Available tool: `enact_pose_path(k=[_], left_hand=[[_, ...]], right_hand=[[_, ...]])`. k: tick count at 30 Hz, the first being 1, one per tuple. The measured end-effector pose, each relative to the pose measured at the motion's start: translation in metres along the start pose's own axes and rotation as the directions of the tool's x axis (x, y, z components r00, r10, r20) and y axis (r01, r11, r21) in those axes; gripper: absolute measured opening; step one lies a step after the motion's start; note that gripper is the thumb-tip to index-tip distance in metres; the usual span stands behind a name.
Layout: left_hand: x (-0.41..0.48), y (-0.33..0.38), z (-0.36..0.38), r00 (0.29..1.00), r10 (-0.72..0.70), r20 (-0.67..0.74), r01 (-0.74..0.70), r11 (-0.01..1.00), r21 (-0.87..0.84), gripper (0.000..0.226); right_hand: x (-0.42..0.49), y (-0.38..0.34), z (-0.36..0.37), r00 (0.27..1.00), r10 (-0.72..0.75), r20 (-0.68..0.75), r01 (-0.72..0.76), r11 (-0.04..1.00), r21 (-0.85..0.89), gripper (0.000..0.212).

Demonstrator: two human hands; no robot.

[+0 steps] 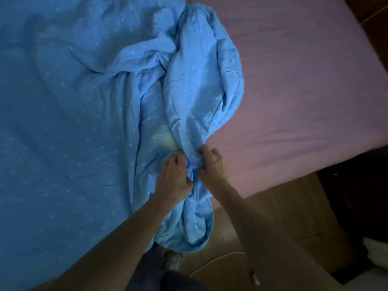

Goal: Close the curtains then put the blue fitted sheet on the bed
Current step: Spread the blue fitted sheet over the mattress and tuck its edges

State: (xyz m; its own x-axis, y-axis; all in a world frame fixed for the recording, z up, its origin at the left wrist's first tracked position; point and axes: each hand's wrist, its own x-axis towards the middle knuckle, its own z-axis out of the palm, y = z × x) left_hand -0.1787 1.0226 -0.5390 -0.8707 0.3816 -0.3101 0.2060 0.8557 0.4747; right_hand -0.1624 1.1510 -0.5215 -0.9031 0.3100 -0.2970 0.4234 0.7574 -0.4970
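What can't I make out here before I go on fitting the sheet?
Curtains: outside the head view, so open or closed cannot be told.
Sheet: left part cut off by the frame edge; any corner seam is lost in bunched folds.
Left hand and right hand: fingertips buried in fabric at each grip.
Bed: far end cut off by the top edge.

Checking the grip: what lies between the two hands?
A bunched fold of the blue sheet, gripped by left hand and right hand, in the head view.
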Motion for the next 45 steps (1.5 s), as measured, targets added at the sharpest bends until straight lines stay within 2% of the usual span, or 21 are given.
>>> enact_pose_path(k=[2,3,4,7,9,11,14,18,21,22,24,27,29,31,33,35,36,39,41,43,45], left_hand=[[0.002,-0.002,0.004,0.993,-0.061,0.098,0.050,0.993,0.109,0.099],[0.003,0.002,0.008,0.988,-0.107,0.113,0.091,0.986,0.140,0.106],[0.003,0.007,0.010,0.986,-0.131,0.108,0.114,0.982,0.151,0.101],[0.016,0.023,0.010,0.985,-0.155,0.073,0.147,0.984,0.102,0.050],[0.027,0.030,0.009,0.982,-0.184,0.037,0.186,0.981,-0.052,0.033],[0.035,0.049,0.010,0.975,-0.223,0.005,0.215,0.935,-0.282,0.027],[0.041,0.103,0.014,0.963,-0.256,0.087,0.257,0.765,-0.590,0.027],[0.042,0.162,0.051,0.965,-0.238,0.107,0.239,0.643,-0.727,0.030],[0.040,0.167,0.072,0.945,-0.286,0.161,0.306,0.586,-0.750,0.026],[0.040,0.164,0.076,0.945,-0.270,0.183,0.312,0.587,-0.747,0.029],[0.037,0.155,0.080,0.949,-0.255,0.184,0.313,0.710,-0.631,0.040],[0.028,0.138,0.078,0.960,-0.278,0.022,0.266,0.890,-0.371,0.043],[0.023,0.131,0.072,0.961,-0.262,-0.090,0.242,0.952,-0.186,0.037],[0.023,0.123,0.071,0.969,-0.177,-0.170,0.178,0.984,-0.007,0.038],[0.027,0.115,0.075,0.981,-0.101,-0.164,0.121,0.986,0.114,0.048],[0.030,0.112,0.083,0.991,-0.089,-0.098,0.103,0.983,0.152,0.054],[0.031,0.114,0.086,0.994,-0.088,-0.070,0.098,0.984,0.148,0.051],[0.035,0.118,0.092,0.994,-0.097,-0.049,0.100,0.993,0.069,0.025],[0.038,0.120,0.090,0.993,-0.115,-0.036,0.116,0.993,0.026,0.018],[0.038,0.124,0.091,0.993,-0.117,-0.020,0.117,0.993,0.000,0.014],[0.034,0.125,0.094,0.994,-0.107,0.024,0.107,0.994,-0.006,0.010]], right_hand=[[0.007,-0.004,-0.015,0.996,-0.029,-0.085,0.020,0.995,-0.098,0.042],[0.013,-0.002,-0.026,0.992,-0.038,-0.122,0.020,0.989,-0.147,0.041],[0.017,0.002,-0.037,0.987,-0.054,-0.150,0.025,0.981,-0.191,0.040],[0.036,0.020,-0.075,0.972,-0.104,-0.212,0.037,0.953,-0.301,0.040],[0.049,0.037,-0.099,0.961,-0.127,-0.246,0.033,0.935,-0.354,0.039],[0.061,0.058,-0.123,0.950,-0.139,-0.281,0.018,0.919,-0.394,0.034],[0.079,0.097,-0.168,0.927,-0.108,-0.360,-0.055,0.910,-0.412,0.027],[0.096,0.155,-0.228,0.861,-0.016,-0.508,-0.183,0.923,-0.338,0.025],[0.105,0.181,-0.236,0.866,0.026,-0.500,-0.168,0.956,-0.241,0.040],[0.106,0.182,-0.229,0.885,0.028,-0.465,-0.144,0.965,-0.217,0.049],[0.099,0.177,-0.198,0.932,-0.053,-0.358,-0.046,0.964,-0.262,0.066],[0.074,0.159,-0.136,0.974,-0.201,-0.105,0.151,0.921,-0.359,0.069],[0.059,0.154,-0.108,0.979,-0.200,0.049,0.205,0.923,-0.327,0.066],[0.056,0.160,-0.096,0.985,-0.127,0.121,0.159,0.934,-0.319,0.067],[0.065,0.168,-0.093,0.990,-0.021,0.138,0.071,0.929,-0.365,0.081],[0.074,0.169,-0.086,0.986,0.054,0.156,0.015,0.912,-0.411,0.093],[0.077,0.167,-0.081,0.985,0.053,0.165,0.026,0.897,-0.441,0.089],[0.083,0.158,-0.073,0.984,-0.018,0.178,0.105,0.863,-0.494,0.047],[0.089,0.167,-0.085,0.990,-0.060,0.126,0.117,0.852,-0.510,0.037],[0.105,0.196,-0.117,0.999,-0.025,0.036,0.040,0.839,-0.543,0.040],[0.124,0.236,-0.163,0.989,0.063,-0.136,-0.125,0.849,-0.514,0.035]])
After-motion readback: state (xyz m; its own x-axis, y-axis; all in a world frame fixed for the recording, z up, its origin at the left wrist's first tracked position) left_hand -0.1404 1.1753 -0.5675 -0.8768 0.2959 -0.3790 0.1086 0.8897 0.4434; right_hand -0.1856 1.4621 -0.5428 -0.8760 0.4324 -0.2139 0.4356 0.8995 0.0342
